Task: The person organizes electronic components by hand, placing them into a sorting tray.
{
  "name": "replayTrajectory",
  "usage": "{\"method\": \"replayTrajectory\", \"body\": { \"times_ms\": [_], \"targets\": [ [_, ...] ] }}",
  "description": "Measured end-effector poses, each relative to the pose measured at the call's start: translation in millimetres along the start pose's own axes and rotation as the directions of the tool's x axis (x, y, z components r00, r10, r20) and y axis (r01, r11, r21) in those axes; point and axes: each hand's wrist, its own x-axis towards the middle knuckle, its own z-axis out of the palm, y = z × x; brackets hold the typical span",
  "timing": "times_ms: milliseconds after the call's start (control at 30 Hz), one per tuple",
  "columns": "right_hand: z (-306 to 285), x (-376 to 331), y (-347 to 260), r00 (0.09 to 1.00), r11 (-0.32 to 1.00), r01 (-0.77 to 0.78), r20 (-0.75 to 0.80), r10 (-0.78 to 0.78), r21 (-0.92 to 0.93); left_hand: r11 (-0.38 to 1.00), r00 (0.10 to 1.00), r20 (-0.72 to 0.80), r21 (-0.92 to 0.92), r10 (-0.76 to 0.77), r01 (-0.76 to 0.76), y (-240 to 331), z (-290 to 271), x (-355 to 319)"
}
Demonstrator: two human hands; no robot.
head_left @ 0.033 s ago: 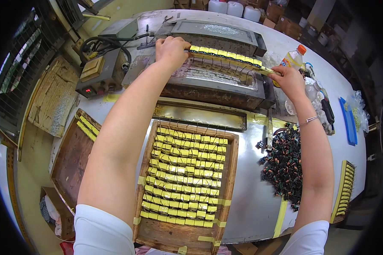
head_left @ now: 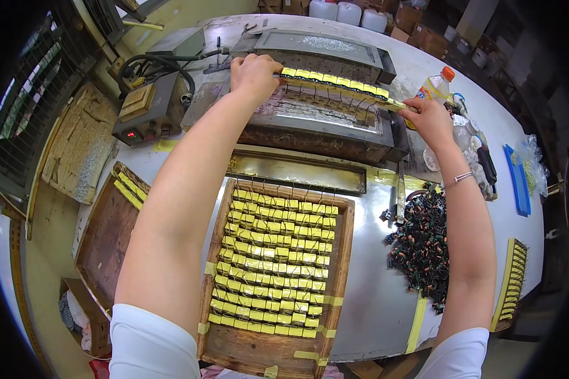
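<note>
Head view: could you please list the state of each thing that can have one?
Left hand: closed on one end of the yellow strip.
Right hand: closed on the other end.
Yellow strip: held level over the metal trough.
Wooden tray: filled with yellow rows.
Bottle: capped, upright.
Control box: red display lit.

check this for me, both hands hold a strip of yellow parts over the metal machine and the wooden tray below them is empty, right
Not quite. In the head view the wooden tray is not empty: it holds rows of yellow parts. The rest stands: the left hand and the right hand each hold one end of the strip of yellow parts over the metal machine.
</note>
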Motion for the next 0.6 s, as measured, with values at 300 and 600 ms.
{"method": "replayTrajectory", "body": {
  "times_ms": [300, 600],
  "targets": [
    [-24.9, -6.1, -17.3, 0.999, 1.0, 0.025, -0.035, -0.025, 0.0, 0.999, 0.998, -0.057, -0.036, 0.006, -0.008, -11.4, -31.7, -6.2],
    [-91.5, -104.6, -72.6, 0.955, 0.922, 0.101, 0.222, -0.195, 0.374, 0.818, 0.93, 0.343, -0.569, 0.136, 0.09, -52.5, -140.4, -111.4]
  ]
}}
